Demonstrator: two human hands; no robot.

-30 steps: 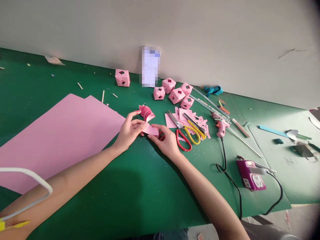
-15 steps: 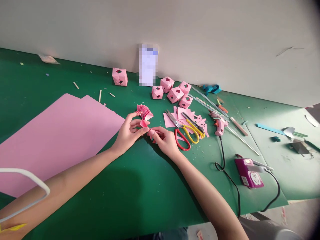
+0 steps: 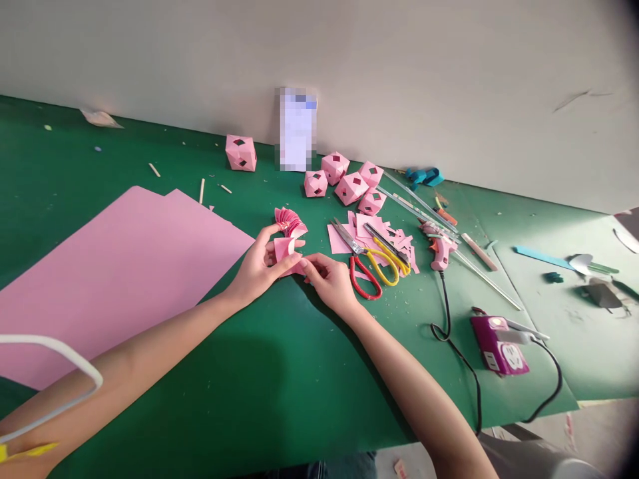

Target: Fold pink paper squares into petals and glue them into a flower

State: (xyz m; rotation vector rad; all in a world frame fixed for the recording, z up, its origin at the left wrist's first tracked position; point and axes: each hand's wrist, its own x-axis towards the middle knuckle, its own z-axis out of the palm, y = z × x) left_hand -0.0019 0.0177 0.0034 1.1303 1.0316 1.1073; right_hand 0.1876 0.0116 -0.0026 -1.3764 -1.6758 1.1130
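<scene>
Between my two hands is a small folded piece of pink paper [image 3: 284, 248], one flap standing up. My left hand [image 3: 259, 266] grips its left side with thumb and fingers. The fingertips of my right hand [image 3: 327, 279] pinch its right corner. Just behind my left fingers lies a fanned stack of folded pink paper pieces [image 3: 290, 223]. To the right of my right hand, scissors [image 3: 367, 266] with one red and one yellow handle rest on pink paper scraps [image 3: 369, 229], beside a yellow craft knife [image 3: 387, 246].
Several pink paper polyhedra [image 3: 351, 189] stand near the wall, by a blurred phone-like panel [image 3: 298, 133]. Large pink sheets [image 3: 140, 266] lie at left. On the right are a pink glue gun [image 3: 441, 253], clear glue sticks [image 3: 489, 279] and a purple power strip [image 3: 499, 346].
The paper piece between my hands has turned and opened out, so a wider flat face shows. Both hands stay almost where they were; the view shifts slightly.
</scene>
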